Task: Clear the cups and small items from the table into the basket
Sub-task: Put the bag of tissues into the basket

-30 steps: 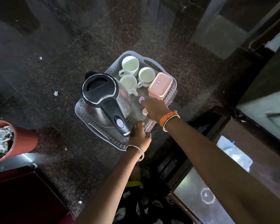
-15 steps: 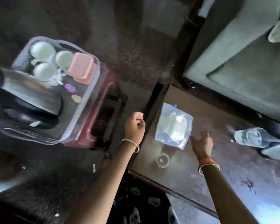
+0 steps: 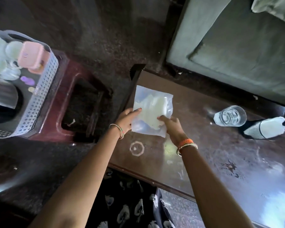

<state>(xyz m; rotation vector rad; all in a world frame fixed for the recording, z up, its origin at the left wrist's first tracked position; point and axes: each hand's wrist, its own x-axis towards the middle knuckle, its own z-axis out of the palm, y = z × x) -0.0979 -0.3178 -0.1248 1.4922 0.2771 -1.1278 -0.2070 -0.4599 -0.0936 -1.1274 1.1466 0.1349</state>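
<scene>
Currently, our left hand [image 3: 125, 120] and right hand [image 3: 172, 127] pinch the plastic pouch [image 3: 152, 111] by its near edge, fingers grasping it for lifting off the table [image 3: 220, 153] toward the basket [image 3: 39, 89].

Cups [image 3: 0, 53] – three, perhaps; plastic bag [image 3: 152, 112] – one; glass [image 3: 229, 116] – one.

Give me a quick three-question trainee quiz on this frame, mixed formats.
1. True or false: both hands are on the plastic bag.
2. Multiple choice: the glass stands A) in the basket B) on the table C) on the floor.
3. Short answer: which pink item sits in the basket beside the cups?

Key
1. True: left hand and right hand each hold its near edge.
2. B, on the table.
3. The pink box.
</scene>
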